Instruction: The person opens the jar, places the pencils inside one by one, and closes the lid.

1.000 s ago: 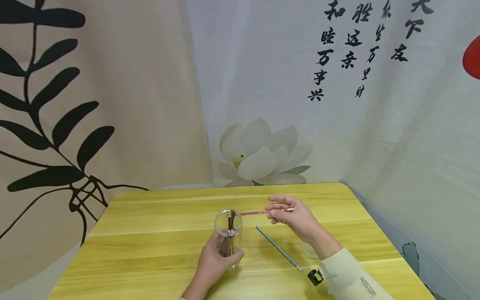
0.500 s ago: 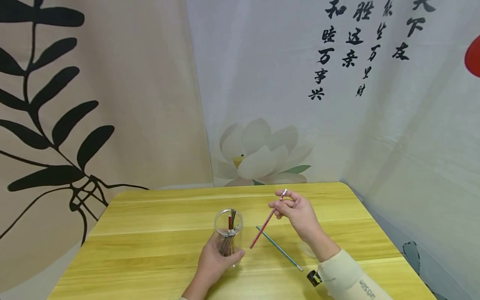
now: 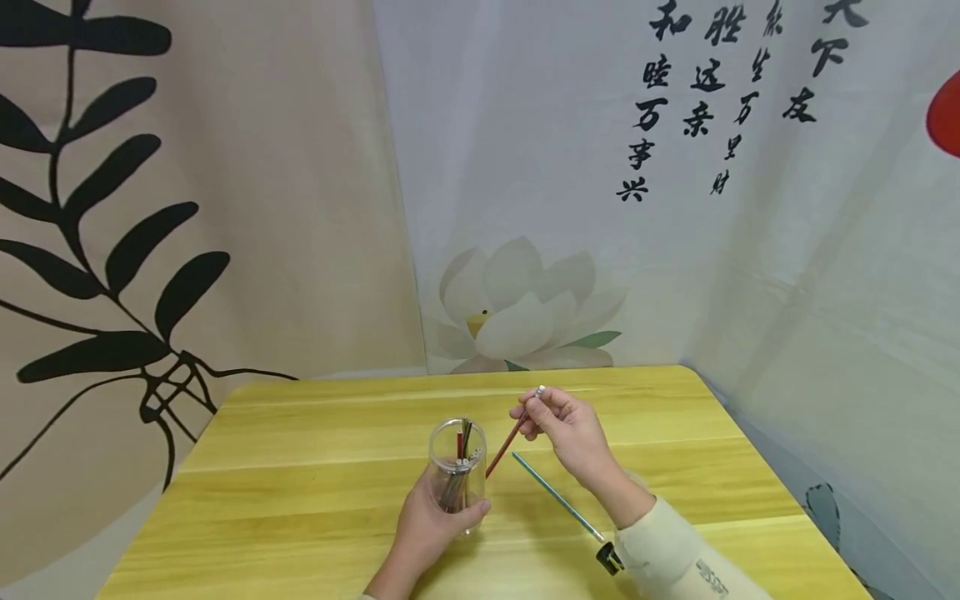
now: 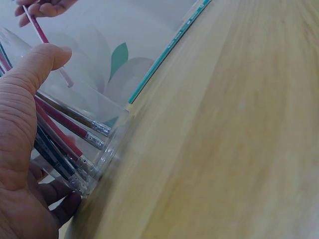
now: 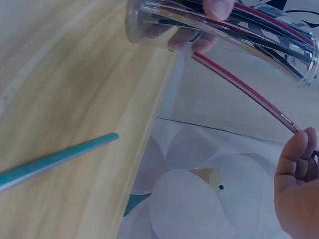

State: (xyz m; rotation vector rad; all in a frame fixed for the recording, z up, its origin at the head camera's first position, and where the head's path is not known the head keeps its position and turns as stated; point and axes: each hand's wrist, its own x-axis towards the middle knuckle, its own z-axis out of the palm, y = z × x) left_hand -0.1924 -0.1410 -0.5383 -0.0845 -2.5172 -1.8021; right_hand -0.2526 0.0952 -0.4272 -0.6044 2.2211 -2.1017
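Upright on the wooden table stands a clear jar (image 3: 478,483) with several pencils (image 4: 62,117) inside, their eraser ends at the bottom. My left hand (image 3: 426,521) grips its lower part, thumb on the near side. To the right of the jar, my right hand (image 3: 568,433) pinches a red pencil (image 3: 506,446) close to its eraser end. That pencil slants down toward the jar, outside it; in the right wrist view the red pencil's free end (image 5: 209,62) is near the jar wall. A teal pencil (image 3: 555,494) lies on the table below my right hand.
The wooden table (image 3: 262,483) reaches back to a printed cloth backdrop (image 3: 525,167) with a lotus, leaves and writing. A small black object (image 3: 609,558) is beside my right cuff, close to the teal pencil's eraser end.
The red pencil has swung from nearly level to slanting downward, and my right hand has moved left toward the jar. My forearm now mostly covers a clear round thing. The left hand stays put.
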